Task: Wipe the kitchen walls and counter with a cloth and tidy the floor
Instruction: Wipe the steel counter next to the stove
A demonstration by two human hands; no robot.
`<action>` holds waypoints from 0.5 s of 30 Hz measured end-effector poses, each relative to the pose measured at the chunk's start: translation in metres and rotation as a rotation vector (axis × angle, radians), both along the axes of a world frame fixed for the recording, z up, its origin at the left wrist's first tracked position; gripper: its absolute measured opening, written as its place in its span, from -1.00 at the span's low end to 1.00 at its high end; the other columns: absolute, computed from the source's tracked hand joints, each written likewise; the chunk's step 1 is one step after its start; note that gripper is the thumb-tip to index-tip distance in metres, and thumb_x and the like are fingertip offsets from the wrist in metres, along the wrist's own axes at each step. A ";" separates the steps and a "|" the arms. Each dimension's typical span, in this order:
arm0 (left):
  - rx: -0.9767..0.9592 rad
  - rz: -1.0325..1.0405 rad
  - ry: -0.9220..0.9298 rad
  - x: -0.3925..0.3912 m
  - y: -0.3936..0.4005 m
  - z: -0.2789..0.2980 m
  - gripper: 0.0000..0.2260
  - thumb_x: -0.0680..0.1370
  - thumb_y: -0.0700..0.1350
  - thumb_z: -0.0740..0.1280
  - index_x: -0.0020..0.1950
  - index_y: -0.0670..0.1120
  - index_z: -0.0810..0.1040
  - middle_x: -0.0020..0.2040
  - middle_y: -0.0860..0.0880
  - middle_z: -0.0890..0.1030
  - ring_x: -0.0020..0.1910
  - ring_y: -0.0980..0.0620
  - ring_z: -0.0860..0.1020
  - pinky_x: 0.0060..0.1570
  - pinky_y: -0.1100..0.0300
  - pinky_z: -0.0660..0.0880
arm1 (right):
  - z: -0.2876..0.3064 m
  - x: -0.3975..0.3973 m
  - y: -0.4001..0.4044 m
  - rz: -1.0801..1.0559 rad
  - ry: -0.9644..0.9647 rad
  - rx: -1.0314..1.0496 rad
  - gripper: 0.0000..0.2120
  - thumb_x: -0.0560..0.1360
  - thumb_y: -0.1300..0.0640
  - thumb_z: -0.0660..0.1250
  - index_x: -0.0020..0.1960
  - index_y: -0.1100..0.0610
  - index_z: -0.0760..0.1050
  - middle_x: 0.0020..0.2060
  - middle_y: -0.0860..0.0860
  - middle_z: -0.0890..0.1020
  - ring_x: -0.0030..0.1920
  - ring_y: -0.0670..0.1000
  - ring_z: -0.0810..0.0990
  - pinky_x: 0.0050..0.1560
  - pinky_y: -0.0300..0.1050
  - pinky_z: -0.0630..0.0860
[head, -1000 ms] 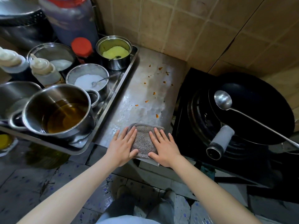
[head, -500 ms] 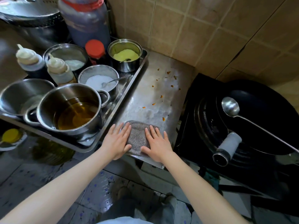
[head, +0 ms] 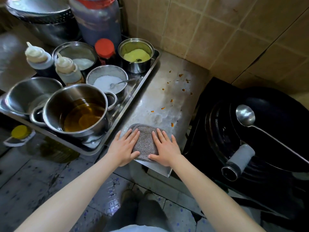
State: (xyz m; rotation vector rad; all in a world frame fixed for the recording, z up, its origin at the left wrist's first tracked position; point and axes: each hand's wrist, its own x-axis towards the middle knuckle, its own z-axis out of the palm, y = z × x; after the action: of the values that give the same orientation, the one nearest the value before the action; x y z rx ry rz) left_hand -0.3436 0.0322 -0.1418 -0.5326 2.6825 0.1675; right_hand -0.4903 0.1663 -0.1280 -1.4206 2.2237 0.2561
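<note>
Both hands, left [head: 124, 149] & right [head: 164, 148], lie flat w/ fingers straight on the cloth [head: 145, 144] at the worktop [head: 160, 101] front edge. Best to push away w/ even pressure thru the orange spots [head: 172, 124] beyond the cloth, clear of the tray [head: 133, 97] left of it.

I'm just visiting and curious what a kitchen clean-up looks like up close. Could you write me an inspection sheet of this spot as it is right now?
Surface: steel counter, smeared, with orange crumbs scattered beyond the cloth.
Job's things: grey cloth lying flat at the counter's near edge; tan tiled wall behind.
Clutter: metal tray on the left holding a pot of oil, a bowl of white powder, a pot of yellow powder, two squeeze bottles and a red-capped jar.
Hands: left hand and right hand both pressed flat on the cloth, fingers straight.
Cables: nothing seen.
Surroundings: black stove on the right with a wok and a ladle; stained tiled floor.
</note>
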 end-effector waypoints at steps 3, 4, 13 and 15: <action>-0.040 0.010 -0.029 -0.002 -0.002 0.003 -0.30 0.50 0.31 -0.23 0.51 -0.04 -0.31 0.54 0.00 -0.23 0.53 0.01 -0.19 0.45 -0.08 -0.19 | -0.001 -0.001 -0.006 0.008 -0.001 0.026 -0.09 0.46 -0.35 0.13 0.53 0.01 -0.31 0.52 0.01 -0.26 0.53 0.03 -0.23 0.46 0.18 -0.19; -0.047 0.010 -0.044 -0.003 -0.003 0.004 -0.32 0.55 0.28 -0.14 0.51 -0.05 -0.31 0.54 -0.01 -0.23 0.53 0.00 -0.19 0.45 -0.09 -0.18 | 0.000 -0.002 -0.007 0.013 0.000 0.039 -0.09 0.46 -0.35 0.13 0.53 0.02 -0.32 0.52 0.00 -0.26 0.53 0.03 -0.23 0.46 0.19 -0.19; -0.069 0.118 -0.070 -0.010 -0.007 0.003 -0.31 0.57 0.27 -0.07 0.52 -0.05 -0.31 0.54 0.00 -0.23 0.53 0.01 -0.17 0.47 -0.03 -0.08 | -0.002 -0.023 -0.031 0.106 0.005 0.046 -0.09 0.46 -0.38 0.10 0.52 -0.01 -0.35 0.51 -0.03 -0.29 0.52 0.02 -0.25 0.44 0.24 -0.22; -0.068 0.118 -0.078 -0.014 -0.010 0.005 -0.30 0.57 0.27 -0.07 0.52 -0.06 -0.31 0.54 0.00 -0.23 0.53 0.00 -0.17 0.47 -0.02 -0.06 | -0.004 -0.027 -0.035 0.111 -0.002 0.052 -0.09 0.46 -0.38 0.10 0.52 -0.01 -0.35 0.51 -0.04 -0.29 0.52 0.01 -0.25 0.44 0.25 -0.22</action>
State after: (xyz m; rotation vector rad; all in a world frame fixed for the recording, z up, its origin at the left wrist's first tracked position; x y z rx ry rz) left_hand -0.3572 0.0220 -0.1372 -0.7049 2.5895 0.0867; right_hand -0.5170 0.1313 -0.1317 -1.5172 2.1236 0.3475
